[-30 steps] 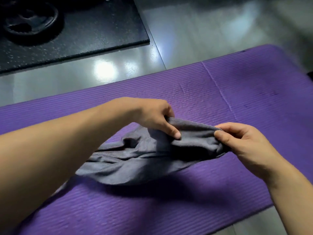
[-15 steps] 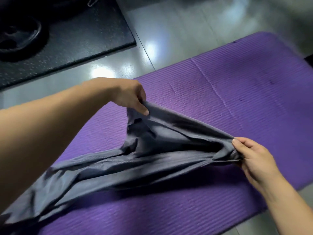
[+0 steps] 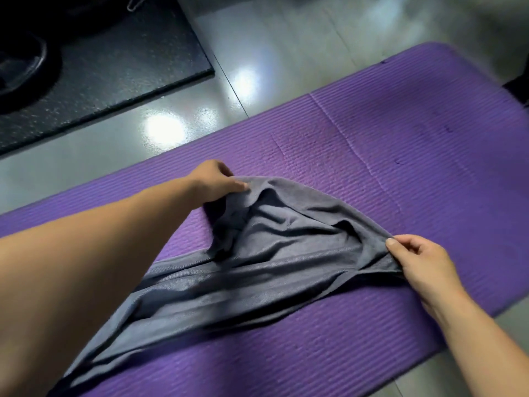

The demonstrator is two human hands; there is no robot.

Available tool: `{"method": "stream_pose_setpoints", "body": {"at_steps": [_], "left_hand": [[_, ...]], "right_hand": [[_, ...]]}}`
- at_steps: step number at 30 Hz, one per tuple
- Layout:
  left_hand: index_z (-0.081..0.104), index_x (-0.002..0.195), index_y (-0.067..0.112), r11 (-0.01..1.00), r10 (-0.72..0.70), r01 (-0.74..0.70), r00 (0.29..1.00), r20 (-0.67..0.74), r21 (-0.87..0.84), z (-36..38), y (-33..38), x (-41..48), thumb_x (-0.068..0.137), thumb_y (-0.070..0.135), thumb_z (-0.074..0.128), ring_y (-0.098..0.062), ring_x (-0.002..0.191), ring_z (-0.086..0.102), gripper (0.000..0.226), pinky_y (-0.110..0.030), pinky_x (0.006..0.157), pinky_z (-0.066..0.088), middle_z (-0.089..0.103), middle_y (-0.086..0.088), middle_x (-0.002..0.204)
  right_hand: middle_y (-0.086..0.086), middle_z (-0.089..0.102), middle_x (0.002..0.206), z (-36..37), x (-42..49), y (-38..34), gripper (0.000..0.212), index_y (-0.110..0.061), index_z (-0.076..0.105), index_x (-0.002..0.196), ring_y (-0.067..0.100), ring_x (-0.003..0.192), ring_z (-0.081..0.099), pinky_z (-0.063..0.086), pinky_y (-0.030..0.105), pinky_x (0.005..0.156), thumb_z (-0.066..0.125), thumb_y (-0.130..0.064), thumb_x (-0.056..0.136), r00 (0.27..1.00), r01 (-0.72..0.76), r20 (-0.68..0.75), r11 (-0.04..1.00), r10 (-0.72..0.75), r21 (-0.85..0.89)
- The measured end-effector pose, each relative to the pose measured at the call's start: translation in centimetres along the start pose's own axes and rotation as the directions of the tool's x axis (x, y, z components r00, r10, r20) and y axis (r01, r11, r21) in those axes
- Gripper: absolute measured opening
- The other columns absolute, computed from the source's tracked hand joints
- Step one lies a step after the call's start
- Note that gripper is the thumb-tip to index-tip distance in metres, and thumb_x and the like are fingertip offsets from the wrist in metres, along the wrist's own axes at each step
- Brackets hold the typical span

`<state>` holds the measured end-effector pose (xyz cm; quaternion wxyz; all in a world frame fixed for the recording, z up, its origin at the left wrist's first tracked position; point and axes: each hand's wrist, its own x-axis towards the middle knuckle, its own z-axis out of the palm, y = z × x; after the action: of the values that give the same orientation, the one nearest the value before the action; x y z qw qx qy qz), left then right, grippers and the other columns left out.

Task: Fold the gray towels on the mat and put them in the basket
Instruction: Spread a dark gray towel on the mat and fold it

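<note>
Beyond the far-left edge of the purple mat (image 3: 400, 133), a black pad (image 3: 120, 61) lies on the shiny tile floor (image 3: 286, 38). A dark round weight plate (image 3: 20, 67) rests on the pad, and a small metal clip (image 3: 134, 2) lies at the pad's far side. The mat is ribbed and runs across the view from lower left to upper right, with a crease across it past the middle.

The left forearm reaches over the mat's left part. The left hand (image 3: 214, 181) is above the middle of the mat, nearer its far edge. Its fingers are curled and its thumb presses against them, pinching one corner of the gray towel (image 3: 286, 247). From that corner the towel's top edge runs rightward to the right hand (image 3: 420, 265), sagging a little between the two. Below this edge the cloth hangs in loose folds with a deep hollow in the middle. Its lower part lies on the mat and trails toward the mat's near-left end, where it passes under the left forearm and out of view.

The right hand is over the mat's near edge, right of the middle. Its thumb and forefinger pinch the towel's other corner, and the other fingers curl loosely behind. Off the mat's far-right end a dark thing (image 3: 518, 87) sits at the frame's edge; too little of it shows to tell what it is.
</note>
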<state>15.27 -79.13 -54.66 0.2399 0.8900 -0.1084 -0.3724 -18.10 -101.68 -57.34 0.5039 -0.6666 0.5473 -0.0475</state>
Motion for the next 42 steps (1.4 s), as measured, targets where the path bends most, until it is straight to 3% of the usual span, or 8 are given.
{"method": "stream_pose_setpoints", "body": {"at_steps": [7, 12, 15, 19, 23, 28, 37, 42], "left_hand": [[0.062, 0.087, 0.018, 0.854, -0.02, 0.086, 0.991, 0.134, -0.514, -1.0, 1.5, 0.5, 0.081, 0.006, 0.081, -0.02, 0.072, 0.061, 0.023, -0.031, 0.064, 0.051, 0.065, -0.007, 0.083], [0.059, 0.119, 0.014, 0.681, -0.076, -0.198, 0.939, -0.337, -0.705, -0.5, 6.3, 1.1, 0.08, 0.003, 0.083, -0.016, 0.069, 0.066, 0.047, -0.024, 0.054, 0.054, 0.07, -0.011, 0.094], [0.042, 0.145, 0.016, 0.731, -0.069, -0.151, 0.954, -0.292, -0.665, 1.4, 8.8, 1.3, 0.089, 0.005, 0.074, -0.012, 0.075, 0.062, 0.066, -0.022, 0.052, 0.053, 0.063, -0.008, 0.102], [0.036, 0.146, 0.006, 0.971, -0.095, 0.039, 0.968, -0.234, -0.235, 3.3, 7.4, 1.9, 0.089, 0.027, 0.075, -0.018, 0.085, 0.058, 0.072, -0.029, 0.062, 0.045, 0.055, -0.007, 0.108], [0.067, 0.103, 0.012, 1.0, -0.026, 0.021, 0.964, -0.264, -0.023, 2.6, 4.6, 2.2, 0.082, 0.057, 0.074, -0.024, 0.089, 0.065, 0.05, -0.03, 0.07, 0.041, 0.067, -0.001, 0.087], [0.073, 0.092, 0.015, 0.996, 0.036, -0.022, 0.985, -0.17, 0.085, 0.8, 1.6, 0.7, 0.09, 0.048, 0.07, -0.019, 0.081, 0.064, 0.032, -0.027, 0.066, 0.042, 0.071, -0.001, 0.086], [0.068, 0.086, 0.01, 0.98, 0.165, -0.182, 0.968, -0.19, -0.075, -0.2, -5.5, -2.4, 0.097, 0.033, 0.066, -0.012, 0.062, 0.05, 0.025, -0.027, 0.063, 0.042, 0.062, 0.003, 0.07], [0.067, 0.088, 0.013, 0.935, 0.179, -0.225, 0.967, -0.181, -0.275, -0.3, -6.8, -3.2, 0.098, 0.033, 0.065, -0.005, 0.059, 0.05, 0.023, -0.023, 0.06, 0.043, 0.061, 0.01, 0.069]], "right_hand": [[0.004, 0.067, 0.07, 0.3, 0.2, -1.7, 0.022, -0.016, 0.063, 0.078, 0.016, 0.064, 0.061, 0.052, 0.031, 0.063, 0.056, -0.009, 0.098, 0.99, -0.132, 0.003, 0.923, 0.14, 0.362], [-0.004, 0.061, 0.072, -0.3, 0.6, -2.2, 0.009, -0.02, 0.063, 0.086, 0.019, 0.071, 0.054, 0.04, 0.034, 0.071, 0.062, -0.024, 0.094, 0.978, 0.117, -0.158, 0.986, -0.135, -0.119], [0.0, 0.067, 0.089, -0.6, 1.3, -2.3, 0.005, -0.02, 0.066, 0.096, 0.026, 0.087, 0.061, 0.044, 0.035, 0.079, 0.064, -0.024, 0.093, 0.983, 0.102, -0.112, 0.939, -0.146, -0.329], [0.015, 0.063, 0.113, 0.8, 1.7, -2.9, 0.024, -0.018, 0.068, 0.11, 0.04, 0.111, 0.055, 0.042, 0.052, 0.096, 0.063, -0.02, 0.087, 0.942, 0.132, -0.194, 0.836, -0.272, -0.532], [0.009, 0.067, 0.105, 4.8, 1.7, -6.9, 0.03, -0.015, 0.071, 0.104, 0.036, 0.102, 0.058, 0.042, 0.044, 0.096, 0.053, -0.029, 0.084, 0.814, 0.525, 0.015, 0.723, -0.581, -0.45], [0.007, 0.071, 0.106, 12.1, 4.6, -13.5, 0.026, -0.015, 0.073, 0.107, 0.031, 0.102, 0.063, 0.047, 0.039, 0.096, 0.057, -0.028, 0.09, 0.724, 0.69, 0.213, 0.685, -0.657, -0.233], [0.003, 0.073, 0.107, 19.2, 10.4, -21.0, 0.028, -0.028, 0.073, 0.116, 0.011, 0.093, 0.063, 0.047, 0.023, 0.088, 0.076, -0.026, 0.088, 0.654, 0.677, 0.612, 0.705, -0.445, -0.211], [0.004, 0.044, 0.102, 19.3, 12.3, -22.7, 0.045, -0.04, 0.06, 0.132, 0.018, 0.091, 0.049, 0.037, 0.025, 0.095, 0.073, -0.029, 0.09, 0.493, 0.847, 0.804, 0.395, -0.333, -0.355]]}}
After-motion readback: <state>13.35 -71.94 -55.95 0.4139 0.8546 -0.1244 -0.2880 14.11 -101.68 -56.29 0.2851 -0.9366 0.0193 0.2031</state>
